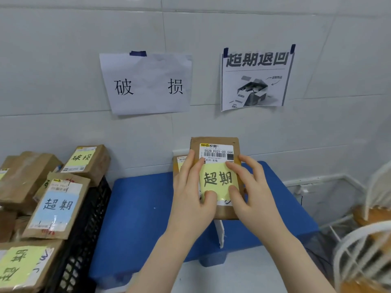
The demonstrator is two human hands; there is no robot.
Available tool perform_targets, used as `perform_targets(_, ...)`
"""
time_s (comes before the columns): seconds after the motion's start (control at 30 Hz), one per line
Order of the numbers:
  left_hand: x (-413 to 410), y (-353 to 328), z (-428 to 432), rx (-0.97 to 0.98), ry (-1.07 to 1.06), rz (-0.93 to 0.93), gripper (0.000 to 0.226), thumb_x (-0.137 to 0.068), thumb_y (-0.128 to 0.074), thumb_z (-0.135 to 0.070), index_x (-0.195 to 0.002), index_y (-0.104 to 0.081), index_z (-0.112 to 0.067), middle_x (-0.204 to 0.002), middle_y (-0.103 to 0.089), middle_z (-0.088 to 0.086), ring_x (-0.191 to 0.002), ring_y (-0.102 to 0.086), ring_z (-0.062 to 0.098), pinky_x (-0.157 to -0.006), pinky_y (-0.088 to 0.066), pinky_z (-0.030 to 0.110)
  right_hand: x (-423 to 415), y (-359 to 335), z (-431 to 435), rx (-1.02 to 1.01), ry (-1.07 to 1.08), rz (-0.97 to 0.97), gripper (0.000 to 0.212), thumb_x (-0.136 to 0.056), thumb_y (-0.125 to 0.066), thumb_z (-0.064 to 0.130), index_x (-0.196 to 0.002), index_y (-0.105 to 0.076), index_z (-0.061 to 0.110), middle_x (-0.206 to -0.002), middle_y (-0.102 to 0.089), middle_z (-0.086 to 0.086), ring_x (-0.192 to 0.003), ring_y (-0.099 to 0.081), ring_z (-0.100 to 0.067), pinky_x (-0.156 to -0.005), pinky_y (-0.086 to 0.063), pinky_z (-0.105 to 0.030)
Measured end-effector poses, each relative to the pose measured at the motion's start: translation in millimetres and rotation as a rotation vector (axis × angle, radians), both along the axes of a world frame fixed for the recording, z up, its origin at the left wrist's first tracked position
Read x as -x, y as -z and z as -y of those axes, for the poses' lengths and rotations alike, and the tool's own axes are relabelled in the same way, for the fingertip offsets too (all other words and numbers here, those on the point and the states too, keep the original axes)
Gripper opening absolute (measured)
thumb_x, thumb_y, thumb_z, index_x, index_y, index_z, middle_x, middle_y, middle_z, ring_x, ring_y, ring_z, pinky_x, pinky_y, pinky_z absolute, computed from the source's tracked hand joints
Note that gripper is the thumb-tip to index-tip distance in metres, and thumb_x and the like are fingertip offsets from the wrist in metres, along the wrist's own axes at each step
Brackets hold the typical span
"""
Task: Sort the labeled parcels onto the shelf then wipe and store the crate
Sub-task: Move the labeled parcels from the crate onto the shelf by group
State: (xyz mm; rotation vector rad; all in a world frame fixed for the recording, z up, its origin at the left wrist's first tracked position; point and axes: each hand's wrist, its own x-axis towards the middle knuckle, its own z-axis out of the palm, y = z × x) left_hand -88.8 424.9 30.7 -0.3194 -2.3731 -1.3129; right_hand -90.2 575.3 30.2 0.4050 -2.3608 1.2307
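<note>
White tiled wall stands behind a blue surface (137, 208). The left hand (190, 187) and right hand (251, 191) grip a brown parcel (218, 178) by its side edges, with both thumbs pressing its yellow 超期 sticker. The parcel is upright over the surface, long axis vertical and label facing the viewer, probably for reading. Another parcel (179, 163) stands just behind the left hand. Above the hands hangs a matching 超期退回 sign (256, 79). Well to the left, a black crate (88, 225) holds more parcels.

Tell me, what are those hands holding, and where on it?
A parcel: left hand grips its left edge, right hand its right edge, thumbs on the yellow label.
</note>
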Motion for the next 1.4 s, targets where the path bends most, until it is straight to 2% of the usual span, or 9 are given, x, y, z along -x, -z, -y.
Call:
perform_targets(0.17, 3.7, 4.7, -20.8, 0.008, 0.080, -0.021, 0.066, -0.076, -0.041, -0.024, -0.142, -0.035, -0.026, -0.152, -0.007, -0.030, -0.133, -0.008, -0.013, -0.095, -0.018, -0.004, -6.0, 5.1, -24.4, -0.006, 0.062, 0.000, 0.045, -0.092, -0.051, 0.002, -0.130, -0.052, 0.025, -0.143, -0.028, 0.016, -0.114, -0.048, 0.004, -0.072, -0.050, -0.012)
perform_targets(0.3, 4.6, 14.7, -46.9, 0.014, 0.144, -0.041, 0.064, -0.078, -0.040, -0.026, -0.143, -0.035, -0.024, -0.153, -0.002, -0.027, -0.135, -0.008, -0.008, -0.104, -0.029, 0.014, -7.6, 16.9, -48.2, 0.029, 0.122, 0.011, 0.045, -0.091, -0.050, -0.001, -0.127, -0.055, 0.025, -0.142, -0.030, 0.017, -0.110, -0.053, -0.002, -0.070, -0.053, -0.017)
perform_targets(0.47, 11.3, 33.3, -82.5, 0.039, 0.196, 0.028, 0.065, -0.081, -0.038, -0.029, -0.146, -0.029, -0.026, -0.153, 0.003, -0.027, -0.135, -0.012, 0.000, -0.094, -0.024, 0.000, 0.3, 32.7, -85.5, 0.031, 0.149, 0.061, 0.043, -0.091, -0.048, -0.003, -0.124, -0.056, 0.024, -0.140, -0.033, 0.013, -0.112, -0.046, 0.011, -0.070, -0.048, -0.008)
perform_targets(0.57, 24.3, 45.3, -103.4, 0.044, 0.208, 0.094, 0.064, -0.083, -0.042, -0.026, -0.146, -0.029, -0.025, -0.152, 0.005, -0.029, -0.133, -0.009, -0.004, -0.096, -0.033, 0.006, 14.3, 48.4, -109.6, 0.031, 0.147, 0.103, 0.042, -0.092, -0.048, -0.002, -0.124, -0.056, 0.025, -0.140, -0.033, 0.014, -0.111, -0.044, 0.012, -0.070, -0.049, -0.009)
perform_targets(0.63, 33.8, 54.4, -118.5, 0.042, 0.192, 0.128, 0.063, -0.083, -0.044, -0.025, -0.145, -0.030, -0.026, -0.152, 0.004, -0.029, -0.134, -0.013, 0.000, -0.097, -0.041, 0.016, 27.1, 60.3, -124.6, 0.029, 0.132, 0.130, 0.042, -0.093, -0.048, -0.001, -0.123, -0.055, 0.027, -0.140, -0.032, 0.014, -0.111, -0.043, 0.013, -0.070, -0.049, -0.011)
perform_targets(0.8, 56.1, 84.3, -160.3, 0.016, 0.109, 0.251, 0.061, -0.086, -0.049, -0.019, -0.143, -0.031, -0.031, -0.150, 0.002, -0.033, -0.131, -0.020, -0.001, -0.093, -0.044, 0.015, 60.3, 90.3, -164.5, 0.037, 0.044, 0.223, 0.044, -0.093, -0.048, -0.001, -0.123, -0.052, 0.031, -0.142, -0.029, 0.014, -0.112, -0.041, 0.018, -0.072, -0.048, -0.008)
perform_targets(1.0, 84.5, 127.7, -197.7, -0.007, 0.026, 0.417, 0.061, -0.088, -0.051, -0.018, -0.143, -0.030, -0.033, -0.149, 0.001, -0.035, -0.126, -0.042, 0.008, -0.080, -0.055, 0.025, 96.1, 129.3, -199.6, -0.033, -0.020, 0.396, 0.042, -0.093, -0.049, 0.007, -0.130, -0.051, 0.027, -0.144, -0.024, 0.021, -0.115, -0.044, 0.010, -0.075, -0.056, -0.025)
perform_targets(1.27, 114.6, 172.2, -214.3, 0.033, 0.009, 0.488, 0.062, -0.088, -0.050, -0.018, -0.144, -0.027, -0.033, -0.150, 0.003, -0.034, -0.131, -0.034, 0.005, -0.088, -0.053, 0.028, 129.9, 164.5, -213.1, -0.053, -0.063, 0.536, 0.043, -0.095, -0.047, 0.007, -0.133, -0.049, 0.025, -0.148, -0.021, 0.019, -0.114, -0.050, -0.002, -0.075, -0.055, -0.020)
perform_targets(1.4, 120.7, 191.9, -212.9, 0.126, 0.000, 0.517, 0.063, -0.088, -0.045, -0.023, -0.146, -0.024, -0.034, -0.151, 0.009, -0.032, -0.137, -0.026, 0.004, -0.092, -0.050, 0.026, 138.6, 180.9, -216.8, -0.126, -0.143, 0.624, 0.050, -0.094, -0.048, 0.007, -0.139, -0.042, 0.027, -0.154, -0.010, 0.018, -0.122, -0.037, 0.002, -0.079, -0.047, -0.008)
